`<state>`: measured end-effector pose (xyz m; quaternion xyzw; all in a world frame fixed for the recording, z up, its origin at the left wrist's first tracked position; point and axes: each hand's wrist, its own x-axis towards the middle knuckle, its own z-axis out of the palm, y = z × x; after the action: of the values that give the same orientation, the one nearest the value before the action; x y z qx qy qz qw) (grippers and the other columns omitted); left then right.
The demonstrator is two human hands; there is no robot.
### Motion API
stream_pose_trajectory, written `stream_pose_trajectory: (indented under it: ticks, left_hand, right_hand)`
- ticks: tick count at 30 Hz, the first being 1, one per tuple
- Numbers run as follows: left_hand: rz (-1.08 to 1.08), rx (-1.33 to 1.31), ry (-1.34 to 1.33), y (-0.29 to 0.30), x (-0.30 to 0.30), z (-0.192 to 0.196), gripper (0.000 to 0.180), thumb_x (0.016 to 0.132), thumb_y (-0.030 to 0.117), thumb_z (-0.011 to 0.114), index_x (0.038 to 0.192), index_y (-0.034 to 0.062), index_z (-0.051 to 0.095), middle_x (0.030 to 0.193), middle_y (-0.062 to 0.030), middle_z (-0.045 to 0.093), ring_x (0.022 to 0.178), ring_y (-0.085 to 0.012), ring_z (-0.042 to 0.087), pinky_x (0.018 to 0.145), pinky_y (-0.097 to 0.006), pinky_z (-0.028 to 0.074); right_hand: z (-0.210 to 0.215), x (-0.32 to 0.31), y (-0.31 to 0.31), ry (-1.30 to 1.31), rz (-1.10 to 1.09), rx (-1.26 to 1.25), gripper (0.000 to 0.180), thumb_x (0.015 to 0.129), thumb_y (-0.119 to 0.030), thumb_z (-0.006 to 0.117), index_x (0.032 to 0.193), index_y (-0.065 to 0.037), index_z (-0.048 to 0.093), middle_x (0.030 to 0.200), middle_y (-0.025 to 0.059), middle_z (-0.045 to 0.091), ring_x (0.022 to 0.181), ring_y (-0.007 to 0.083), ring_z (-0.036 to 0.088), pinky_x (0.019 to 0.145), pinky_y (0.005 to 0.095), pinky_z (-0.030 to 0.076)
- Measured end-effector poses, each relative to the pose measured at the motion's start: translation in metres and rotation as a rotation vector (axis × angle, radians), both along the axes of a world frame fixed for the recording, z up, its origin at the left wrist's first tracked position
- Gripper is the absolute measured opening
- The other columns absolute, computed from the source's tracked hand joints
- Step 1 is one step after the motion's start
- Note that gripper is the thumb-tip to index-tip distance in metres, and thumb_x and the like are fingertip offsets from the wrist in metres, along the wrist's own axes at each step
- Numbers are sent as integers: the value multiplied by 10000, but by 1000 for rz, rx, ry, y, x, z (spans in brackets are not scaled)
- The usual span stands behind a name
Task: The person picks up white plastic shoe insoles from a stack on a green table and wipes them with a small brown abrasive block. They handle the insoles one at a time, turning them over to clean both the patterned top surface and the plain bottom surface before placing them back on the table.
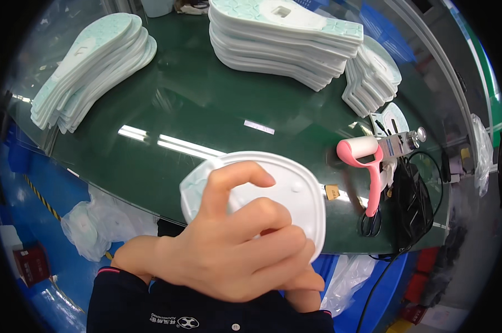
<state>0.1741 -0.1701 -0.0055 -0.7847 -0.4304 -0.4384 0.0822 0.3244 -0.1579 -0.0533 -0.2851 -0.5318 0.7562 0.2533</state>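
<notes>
A rounded white plastic panel (pixel 267 166) with a raised rim and a pale green patterned corner is tilted up at the table's near edge. In front of it is my left hand (pixel 245 238), its index finger raised and bent, the other fingers curled together. Whatever those fingers may hold is hidden. My right hand (pixel 306 288) is mostly covered by the left; a thumb or finger shows beside the panel's lower right edge, and it appears to support the panel from below.
Stacks of similar white-and-green panels stand at the far left (pixel 95 61), far middle (pixel 279 50) and far right (pixel 373 77). On the right lie a pink-handled roller (pixel 373 183), a clear pump bottle (pixel 395 145), scissors (pixel 371 225), a brown tag (pixel 332 192) and a black bag (pixel 415 211) with a cable.
</notes>
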Motion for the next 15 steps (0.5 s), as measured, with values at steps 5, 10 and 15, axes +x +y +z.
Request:
stream_pose_trajectory:
  ticks: [5, 10, 15]
  left_hand:
    - [109, -178, 39, -8, -26, -7, 580, 730, 610, 448, 907, 100, 660, 793, -6, 540, 798, -173, 467, 894, -441, 342]
    - [253, -222, -614, -21, -34, -51, 867, 612, 535, 676, 1246, 16, 393, 1202, -165, 439, 1144, -273, 391, 984, -428, 265]
    - [-47, -867, -1245, -57, -34, -68, 789, 579, 196, 797, 1212, -43, 393, 1141, -186, 510, 1093, -254, 479, 1002, -343, 262]
  right_hand:
    - [-2, -13, 5, 126, -32, -123, 571, 729, -2, 643, 1222, 50, 359, 1134, 119, 511, 1043, 185, 504, 865, 307, 424]
    - [-14, -4, 7, 316, -287, -79, 578, 728, 70, 615, 1244, 38, 354, 1124, 120, 523, 1045, 180, 507, 891, 308, 409]
    - [-4, -1, 10, 392, -379, -14, 643, 668, 117, 631, 1240, 32, 350, 1122, 157, 519, 1062, 234, 505, 898, 361, 419]
